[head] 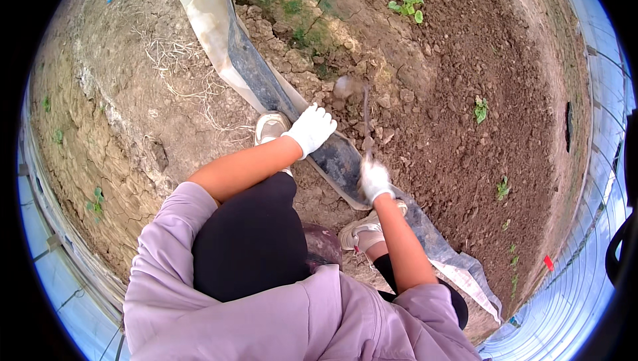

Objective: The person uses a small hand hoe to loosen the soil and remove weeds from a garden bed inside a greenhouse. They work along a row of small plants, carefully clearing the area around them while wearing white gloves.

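My right hand point(375, 180), in a white knit glove, grips a hand tool with a thin shaft point(368, 116); motion blurs both the hand and the tool, and the tool's head cannot be made out clearly. A long strip of plastic film point(335, 159), black on one face and pale on the other, runs diagonally beneath both hands. My left hand point(313, 130), also gloved in white, lies over the film's soil-side edge with its fingers bent; whether it pinches the film is hidden. Broken soil clods point(349, 124) surround the tool's shaft.
Loose brown soil point(448, 161) lies on the right, with small green seedlings point(408, 6) in it. Dry roots point(174, 57) lie on cracked ground at left. My shoes point(271, 126) straddle a dark reddish object point(323, 244). Translucent greenhouse walls point(605, 151) curve along both sides.
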`<state>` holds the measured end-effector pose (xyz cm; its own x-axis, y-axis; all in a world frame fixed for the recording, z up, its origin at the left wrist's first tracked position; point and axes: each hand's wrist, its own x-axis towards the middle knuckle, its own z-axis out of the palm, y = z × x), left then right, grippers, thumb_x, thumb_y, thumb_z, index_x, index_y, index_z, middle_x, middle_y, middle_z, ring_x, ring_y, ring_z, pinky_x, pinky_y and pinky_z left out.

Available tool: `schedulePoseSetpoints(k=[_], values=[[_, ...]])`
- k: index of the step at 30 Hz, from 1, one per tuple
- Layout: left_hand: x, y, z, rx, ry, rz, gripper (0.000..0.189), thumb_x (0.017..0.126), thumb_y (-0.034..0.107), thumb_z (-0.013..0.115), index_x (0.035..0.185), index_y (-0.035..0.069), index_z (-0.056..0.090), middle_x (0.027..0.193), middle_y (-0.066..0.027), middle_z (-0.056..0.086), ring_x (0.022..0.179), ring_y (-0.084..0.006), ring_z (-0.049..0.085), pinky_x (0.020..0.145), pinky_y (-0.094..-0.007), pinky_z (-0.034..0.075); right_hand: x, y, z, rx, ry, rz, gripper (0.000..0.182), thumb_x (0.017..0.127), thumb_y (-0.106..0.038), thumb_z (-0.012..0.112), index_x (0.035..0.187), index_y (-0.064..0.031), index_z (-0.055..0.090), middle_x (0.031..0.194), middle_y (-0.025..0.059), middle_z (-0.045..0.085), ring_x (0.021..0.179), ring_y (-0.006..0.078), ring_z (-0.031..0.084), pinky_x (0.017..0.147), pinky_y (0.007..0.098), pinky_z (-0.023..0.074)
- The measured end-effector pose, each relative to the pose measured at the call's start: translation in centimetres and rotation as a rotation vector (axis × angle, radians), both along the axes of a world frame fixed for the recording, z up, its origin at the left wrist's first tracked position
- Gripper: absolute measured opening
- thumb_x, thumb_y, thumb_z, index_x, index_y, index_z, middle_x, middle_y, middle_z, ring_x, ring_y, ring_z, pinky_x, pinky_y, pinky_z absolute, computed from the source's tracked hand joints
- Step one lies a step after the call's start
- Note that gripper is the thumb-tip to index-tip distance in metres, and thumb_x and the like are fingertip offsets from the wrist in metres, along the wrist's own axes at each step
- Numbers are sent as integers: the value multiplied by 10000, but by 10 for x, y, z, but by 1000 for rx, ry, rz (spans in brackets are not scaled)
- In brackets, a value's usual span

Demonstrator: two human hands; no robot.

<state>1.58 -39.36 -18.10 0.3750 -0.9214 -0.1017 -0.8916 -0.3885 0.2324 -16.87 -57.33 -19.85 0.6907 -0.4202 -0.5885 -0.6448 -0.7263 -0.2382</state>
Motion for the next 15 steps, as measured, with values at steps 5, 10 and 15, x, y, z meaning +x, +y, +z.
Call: schedulePoseSetpoints(k=[5,10,15], values=[[-1,31,-5,-57,26,52,125,763,156,515,860,88,555,804,-71,535,841,-244,532,825,-407,406,68,8,120,533,-78,-616,369,912,-401,478,825,-48,540,562,63,527,460,163,512,433,313,412],[3,35,7,-131,-20,13,114,747,145,510,839,87,546,809,-66,532,836,-240,530,818,-400,407,85,11,135,322,-519,-670,326,949,-333,395,813,-55,499,563,57,526,422,157,487,400,311,405],[1,44,13,-194,12,-35,139,726,168,523,841,91,538,781,-57,507,819,-228,522,804,-383,408,18,-1,76,335,174,-293,462,905,-425,428,857,11,572,642,187,594,560,309,606,579,408,493]])
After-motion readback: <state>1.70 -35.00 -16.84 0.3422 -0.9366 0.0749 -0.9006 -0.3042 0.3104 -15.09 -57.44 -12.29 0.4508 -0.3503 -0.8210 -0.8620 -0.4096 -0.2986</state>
